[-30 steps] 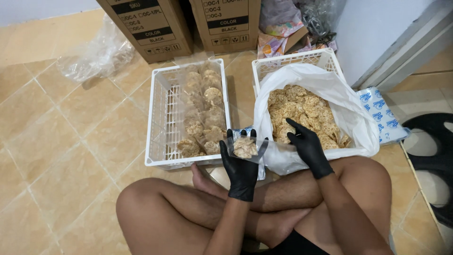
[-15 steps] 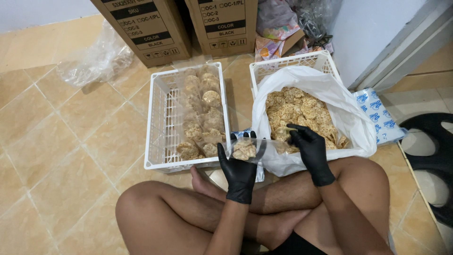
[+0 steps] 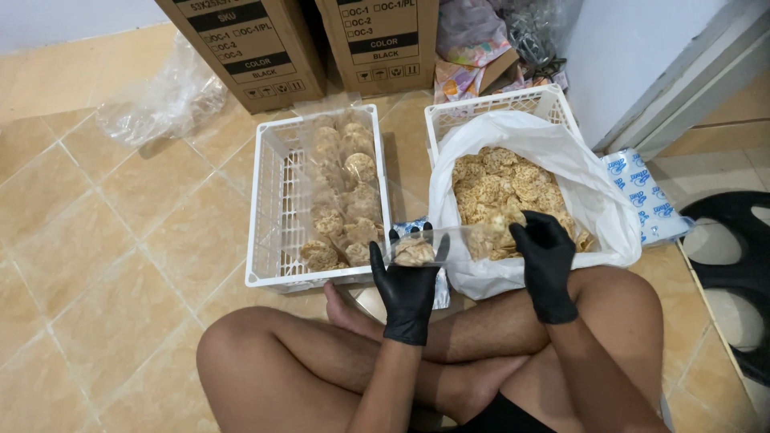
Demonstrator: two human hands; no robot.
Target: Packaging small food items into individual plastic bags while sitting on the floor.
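Observation:
I sit cross-legged on a tiled floor, both hands in black gloves. My left hand (image 3: 407, 282) holds a clear plastic bag (image 3: 449, 242) with round brown crackers in its bottom end. My right hand (image 3: 547, 258) grips the bag's other end, just over the near edge of a white plastic bag (image 3: 609, 210) full of loose crackers (image 3: 501, 188). That white bag lines a white crate (image 3: 497, 104) on the right. On the left, a second white crate (image 3: 273, 200) holds several clear packs of crackers (image 3: 345, 192).
Two cardboard boxes (image 3: 249, 48) stand behind the crates. A crumpled clear plastic sheet (image 3: 160, 100) lies at the back left. A blue-and-white packet (image 3: 646, 200) lies right of the crates, beside a black mat (image 3: 738, 273). A white wall corner (image 3: 642, 56) is at the right.
My right hand has pulled back from the loose crackers toward me and now grips the clear bag's end. My left hand has stayed in place with the bag.

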